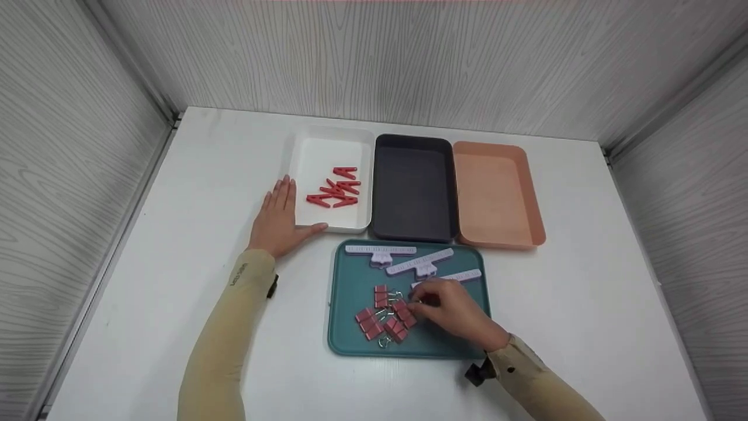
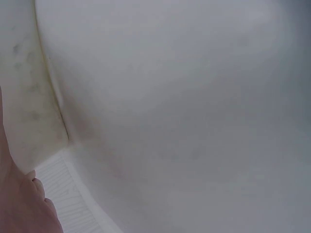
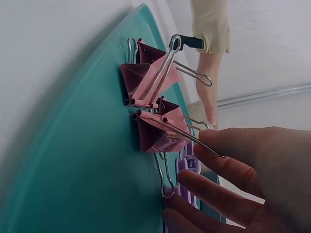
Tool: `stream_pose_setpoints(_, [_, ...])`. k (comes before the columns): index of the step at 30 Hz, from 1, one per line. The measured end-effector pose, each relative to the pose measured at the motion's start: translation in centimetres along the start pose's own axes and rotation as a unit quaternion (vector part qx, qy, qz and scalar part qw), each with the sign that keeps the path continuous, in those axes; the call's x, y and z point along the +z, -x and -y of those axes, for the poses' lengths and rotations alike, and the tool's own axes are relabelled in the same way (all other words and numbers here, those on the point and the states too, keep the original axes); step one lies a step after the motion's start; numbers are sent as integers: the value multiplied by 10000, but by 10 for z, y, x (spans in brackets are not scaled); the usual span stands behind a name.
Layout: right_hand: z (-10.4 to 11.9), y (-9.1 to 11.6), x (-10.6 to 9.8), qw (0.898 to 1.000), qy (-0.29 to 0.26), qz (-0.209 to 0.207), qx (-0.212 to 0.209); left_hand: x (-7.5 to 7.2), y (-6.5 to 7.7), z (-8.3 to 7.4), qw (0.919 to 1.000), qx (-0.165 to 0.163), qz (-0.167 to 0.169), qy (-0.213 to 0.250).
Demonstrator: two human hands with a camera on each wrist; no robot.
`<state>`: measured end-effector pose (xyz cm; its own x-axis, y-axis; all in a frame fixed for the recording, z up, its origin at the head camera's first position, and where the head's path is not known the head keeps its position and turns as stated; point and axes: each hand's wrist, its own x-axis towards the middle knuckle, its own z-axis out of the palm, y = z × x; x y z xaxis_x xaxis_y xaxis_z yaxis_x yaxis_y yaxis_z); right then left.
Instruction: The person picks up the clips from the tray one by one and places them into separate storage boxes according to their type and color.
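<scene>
My right hand is over the teal tray, with thumb and index finger pinching a wire handle of a pink binder clip. That clip lies in a bunch of several pink binder clips with silver wire handles. Another binder clip stands right beside it in the right wrist view. My left hand rests against the left side of the white tray, fingers straight, thumb along its front edge. Several red clothespins lie inside that tray.
Three lilac bar clips, including a tilted one, lie along the teal tray's back part; my right hand partly covers the nearest. A dark tray and an orange tray stand in a row with the white one. Walls enclose the white table.
</scene>
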<state>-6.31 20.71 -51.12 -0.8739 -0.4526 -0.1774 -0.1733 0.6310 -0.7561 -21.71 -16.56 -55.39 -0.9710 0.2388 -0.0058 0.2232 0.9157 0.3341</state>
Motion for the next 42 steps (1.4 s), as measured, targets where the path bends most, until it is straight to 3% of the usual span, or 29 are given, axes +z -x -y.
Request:
stream_pose_setpoints(6, [-2, 0, 1, 9996, -169, 208, 5, 0, 0, 0, 10000, -36, 19, 27])
stream_pose_setpoints(14, [-1, 2, -1, 9979, 172, 569, 246, 2, -1, 2, 10000, -26, 2, 46])
stream_pose_setpoints(21, [-1, 4, 0, 9973, 325, 655, 104, 5, -3, 3, 10000, -70, -36, -10])
stream_pose_setpoints(34, [-1, 3, -2, 9997, 83, 231, 35, 5, -2, 3, 9999, -61, -31, -77])
stream_pose_setpoints(42, [-6, 2, 0, 9990, -306, 81, 328, 4, -1, 2, 10000, -92, -7, -11])
